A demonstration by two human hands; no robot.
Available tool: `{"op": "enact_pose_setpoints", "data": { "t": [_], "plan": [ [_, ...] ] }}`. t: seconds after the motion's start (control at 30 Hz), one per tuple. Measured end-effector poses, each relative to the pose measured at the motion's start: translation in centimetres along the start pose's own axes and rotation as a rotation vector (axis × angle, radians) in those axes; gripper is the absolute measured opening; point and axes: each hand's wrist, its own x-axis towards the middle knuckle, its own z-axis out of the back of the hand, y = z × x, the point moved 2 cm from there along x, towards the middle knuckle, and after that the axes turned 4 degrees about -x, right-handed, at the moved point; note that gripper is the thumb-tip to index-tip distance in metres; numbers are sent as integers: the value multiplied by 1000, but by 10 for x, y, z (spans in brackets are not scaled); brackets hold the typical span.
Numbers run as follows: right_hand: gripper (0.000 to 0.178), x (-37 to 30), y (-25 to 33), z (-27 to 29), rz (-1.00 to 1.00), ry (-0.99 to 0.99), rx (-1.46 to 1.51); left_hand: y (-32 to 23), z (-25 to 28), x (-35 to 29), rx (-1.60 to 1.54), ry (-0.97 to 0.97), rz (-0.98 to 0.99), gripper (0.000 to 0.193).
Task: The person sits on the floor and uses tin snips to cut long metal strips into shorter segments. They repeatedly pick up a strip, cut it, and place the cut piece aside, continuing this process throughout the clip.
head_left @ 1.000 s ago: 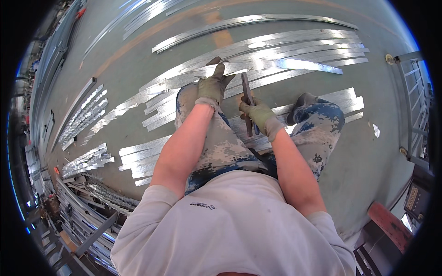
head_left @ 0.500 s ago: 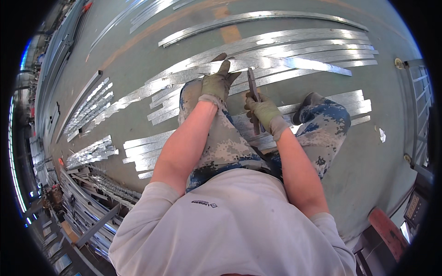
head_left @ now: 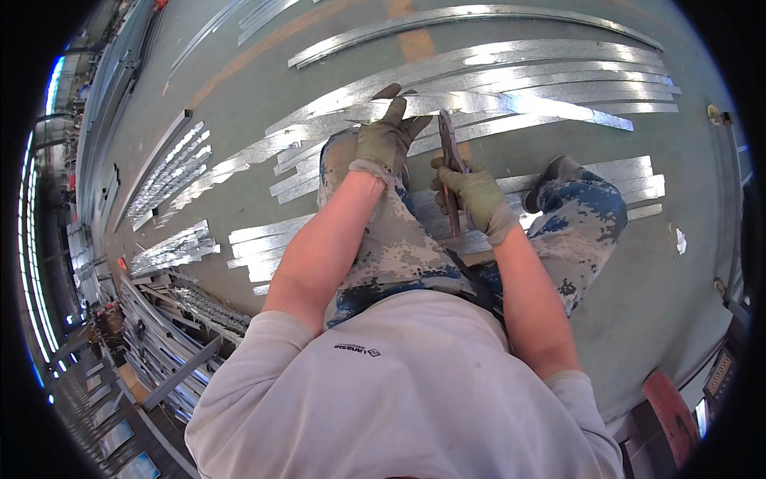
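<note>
My left hand (head_left: 383,144), in a worn olive-grey glove, is closed around the edge of a long shiny metal strip (head_left: 467,101). Some of its fingers show beyond the strip, and the strip slants down to the right across other strips. My right hand (head_left: 477,198), gloved alike, grips a slim pair of pliers (head_left: 449,142) with a reddish handle. Their jaws point away from me and reach the strip's near edge, just right of my left hand. Whether the jaws bite on the metal is too small to tell.
Layered metal strips (head_left: 558,76) lie on the green floor beyond my hands, with more strips (head_left: 638,182) beneath my legs. A long metal channel (head_left: 479,13) lies farther off. Stacked profiles (head_left: 171,172) and a rack of metal lengths (head_left: 159,343) are at left; a red cylinder (head_left: 673,411) stands lower right.
The view has shifted, so the scene sits a little farther right. The pliers' handles look closer together in my right hand. My left hand keeps its hold on the strip.
</note>
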Motion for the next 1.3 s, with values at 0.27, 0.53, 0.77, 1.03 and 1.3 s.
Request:
{"op": "enact_pose_setpoints", "data": {
  "t": [0.27, 0.53, 0.77, 1.03, 1.3],
  "plan": [
    [33, 1, -3, 9, -20, 135, 180, -1, 4, 1, 1, -1, 8, 35],
    [43, -1, -4, 10, -45, 296, 346, -2, 14, 4, -32, 53, -1, 36],
    [52, -4, -7, 9, -26, 397, 421, -5, 10, 2, -71, 58, 15, 38],
    [52, -4, -5, 7, 18, 413, 402, -5, 4, 3, -63, 51, 22, 35],
    [50, -9, -6, 8, 30, 466, 456, -7, 3, -3, -73, 85, 16, 35]
  ]
}}
